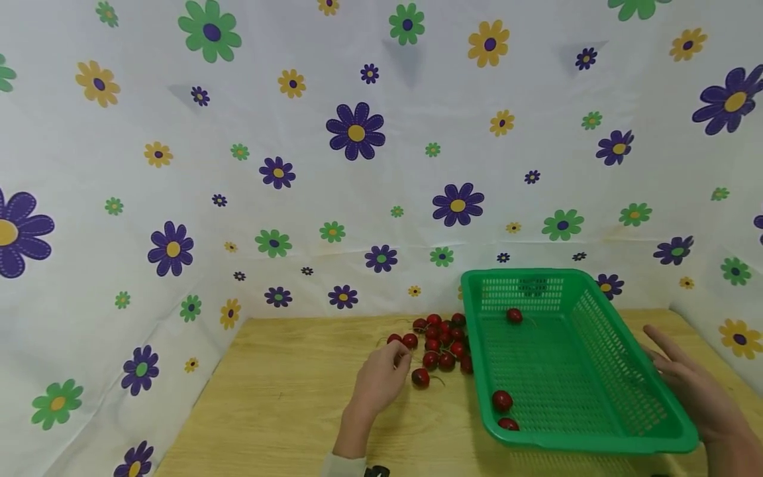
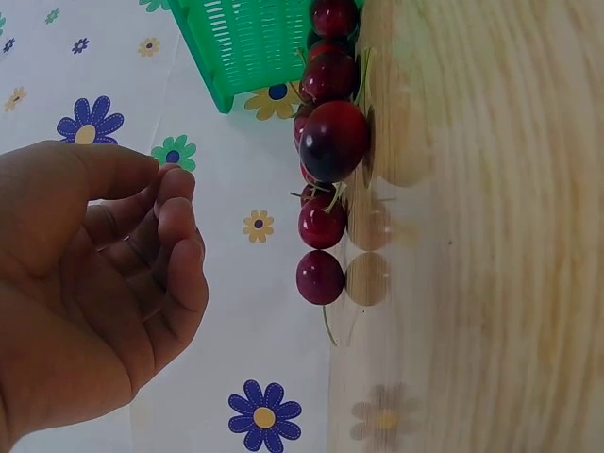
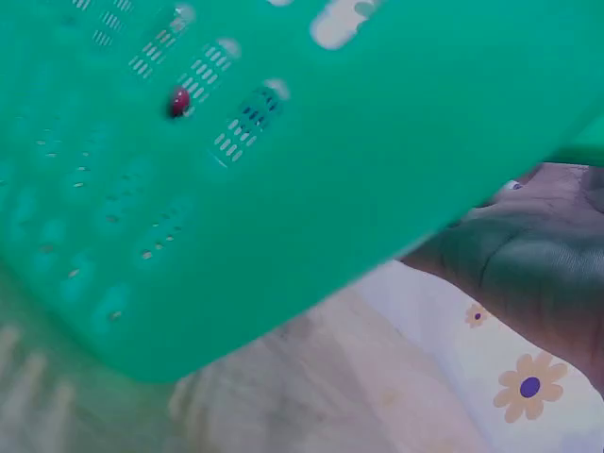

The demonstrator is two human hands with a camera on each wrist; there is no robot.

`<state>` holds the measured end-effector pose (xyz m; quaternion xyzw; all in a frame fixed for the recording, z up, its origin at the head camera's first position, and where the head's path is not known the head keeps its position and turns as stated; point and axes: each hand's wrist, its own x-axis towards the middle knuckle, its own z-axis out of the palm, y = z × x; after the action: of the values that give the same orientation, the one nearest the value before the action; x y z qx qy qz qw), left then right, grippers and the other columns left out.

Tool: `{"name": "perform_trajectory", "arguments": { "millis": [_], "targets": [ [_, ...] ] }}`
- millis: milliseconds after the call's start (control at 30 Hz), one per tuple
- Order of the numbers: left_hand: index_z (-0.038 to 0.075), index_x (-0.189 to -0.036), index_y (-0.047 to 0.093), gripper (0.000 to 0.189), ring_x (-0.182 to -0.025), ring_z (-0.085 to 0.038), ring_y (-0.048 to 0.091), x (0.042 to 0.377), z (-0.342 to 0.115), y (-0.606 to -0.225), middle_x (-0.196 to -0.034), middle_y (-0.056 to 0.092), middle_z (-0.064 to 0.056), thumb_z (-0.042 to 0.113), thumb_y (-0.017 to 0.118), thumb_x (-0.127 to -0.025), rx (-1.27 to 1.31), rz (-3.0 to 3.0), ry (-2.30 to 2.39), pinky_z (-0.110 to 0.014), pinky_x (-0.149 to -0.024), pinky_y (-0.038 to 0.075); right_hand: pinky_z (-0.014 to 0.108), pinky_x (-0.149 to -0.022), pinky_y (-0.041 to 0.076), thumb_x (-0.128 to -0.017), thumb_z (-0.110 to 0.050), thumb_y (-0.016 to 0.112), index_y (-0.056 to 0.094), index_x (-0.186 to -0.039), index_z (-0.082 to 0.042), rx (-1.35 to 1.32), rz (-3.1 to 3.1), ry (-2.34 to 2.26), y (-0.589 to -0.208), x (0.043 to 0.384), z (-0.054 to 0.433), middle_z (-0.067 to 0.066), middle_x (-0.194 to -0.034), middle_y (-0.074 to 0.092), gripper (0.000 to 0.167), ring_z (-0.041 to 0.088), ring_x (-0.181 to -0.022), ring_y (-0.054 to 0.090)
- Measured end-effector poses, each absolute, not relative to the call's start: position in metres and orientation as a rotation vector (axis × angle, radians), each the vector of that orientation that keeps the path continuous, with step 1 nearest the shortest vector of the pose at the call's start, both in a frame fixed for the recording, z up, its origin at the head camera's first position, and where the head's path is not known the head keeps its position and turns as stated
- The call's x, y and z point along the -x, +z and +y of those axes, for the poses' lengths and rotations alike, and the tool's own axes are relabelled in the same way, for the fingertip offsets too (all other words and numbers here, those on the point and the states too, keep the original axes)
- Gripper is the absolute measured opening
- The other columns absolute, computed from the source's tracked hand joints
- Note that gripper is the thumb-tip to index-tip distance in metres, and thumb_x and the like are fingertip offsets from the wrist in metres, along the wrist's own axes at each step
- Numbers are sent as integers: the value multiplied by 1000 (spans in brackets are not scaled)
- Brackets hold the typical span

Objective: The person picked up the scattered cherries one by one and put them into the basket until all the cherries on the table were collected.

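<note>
In the head view my left hand [image 1: 383, 376] is over the table, close to the near left side of a cluster of red cherries [image 1: 445, 333]. Its fingers curl loosely, thumb tip against the index fingertip, and nothing shows between them. The left wrist view has this hand [image 2: 104, 283] apart from the cherries [image 2: 322, 222], some with stems. A green plastic basket [image 1: 572, 442] stands right of the cluster, with three cherries [image 1: 502, 401] visible inside. Along the basket's right outer side lies my right hand [image 1: 700, 391], fingers extended, partly hidden by the wall.
The wooden table [image 1: 286, 391] stretches left of the cherries. A white sheet with printed flowers [image 1: 357, 218] hangs behind and at both sides. One cherry [image 1: 420, 378] lies nearer than the rest of the cluster, and some cherries touch the basket's left side in the head view.
</note>
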<state>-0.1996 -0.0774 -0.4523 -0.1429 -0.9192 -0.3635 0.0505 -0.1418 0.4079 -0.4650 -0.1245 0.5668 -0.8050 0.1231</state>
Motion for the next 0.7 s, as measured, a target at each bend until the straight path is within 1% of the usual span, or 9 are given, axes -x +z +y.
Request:
{"name": "perform_trajectory", "arguments": {
  "millis": [67, 100, 167, 300, 400, 467, 533, 633, 700],
  "targets": [
    [8, -100, 67, 13, -61, -8, 49, 200, -78, -452, -79, 61, 3, 15, 57, -100, 434, -2797, -1108, -24, -52, 42, 39, -78, 59, -110, -15, 25, 20, -153, -49, 300, 1709, -2318, -463, 138, 405, -28, -121, 55, 55, 25, -100, 70],
    [8, -100, 67, 12, -60, -9, 49, 201, -79, -452, -79, 61, 3, 15, 57, -100, 436, -2797, -1106, -24, -52, 41, 39, -77, 59, -110, -17, 28, 27, -151, -51, 231, 1749, -2297, -462, 138, 403, -27, -130, 51, 53, 26, -97, 71],
    [8, -100, 67, 12, -59, -8, 48, 201, -79, -451, -79, 61, 3, 15, 56, -100, 437, -2799, -1103, -24, -51, 41, 38, -73, 59, -110, -23, 34, 32, -147, -54, 53, 1822, -2247, -458, 138, 399, -23, -137, 44, 49, 28, -89, 72],
    [7, -102, 67, 14, -60, -8, 48, 201, -80, -450, -80, 62, 3, 14, 56, -100, 439, -2810, -1103, -24, -51, 41, 34, -69, 59, -109, -32, 36, 14, -152, -52, -151, 1863, -2167, -454, 139, 392, -15, -149, 25, 52, 25, -78, 71],
    [6, -103, 67, 14, -60, -9, 48, 202, -81, -450, -81, 62, 2, 14, 56, -100, 435, -2820, -1098, -24, -51, 41, 30, -66, 57, -109, -35, 32, 2, -155, -45, -130, 1900, -2118, -452, 141, 390, -13, -163, 5, 56, 18, -73, 68],
    [7, -103, 67, 13, -60, -9, 48, 204, -81, -450, -81, 62, 3, 14, 56, -100, 430, -2829, -1088, -25, -52, 41, 25, -70, 55, -109, -36, 31, -2, -156, -41, -95, 1962, -2081, -452, 142, 389, -5, -165, -14, 57, 4, -80, 64],
    [7, -103, 66, 13, -60, -10, 48, 205, -81, -450, -80, 61, 3, 14, 56, -100, 435, -2840, -1080, -25, -52, 40, 21, -73, 52, -110, -36, 30, -7, -156, -36, -62, 2016, -2052, -451, 144, 389, 6, -157, -33, 59, -6, -87, 57],
    [7, -104, 66, 13, -60, -10, 48, 209, -79, -451, -78, 60, 3, 14, 56, -100, 458, -2862, -1064, -25, -52, 40, 22, -73, 53, -110, -35, 30, -9, -156, -35, -66, 2008, -2058, -452, 147, 390, 9, -156, -34, 61, -5, -88, 58],
    [7, -104, 65, 12, -62, -10, 48, 210, -79, -452, -78, 59, 3, 14, 57, -100, 472, -2873, -1042, -25, -52, 40, 23, -72, 54, -110, -34, 29, -11, -155, -35, -51, 1972, -2072, -453, 150, 392, 7, -158, -33, 61, 1, -87, 63]
  ]
}}
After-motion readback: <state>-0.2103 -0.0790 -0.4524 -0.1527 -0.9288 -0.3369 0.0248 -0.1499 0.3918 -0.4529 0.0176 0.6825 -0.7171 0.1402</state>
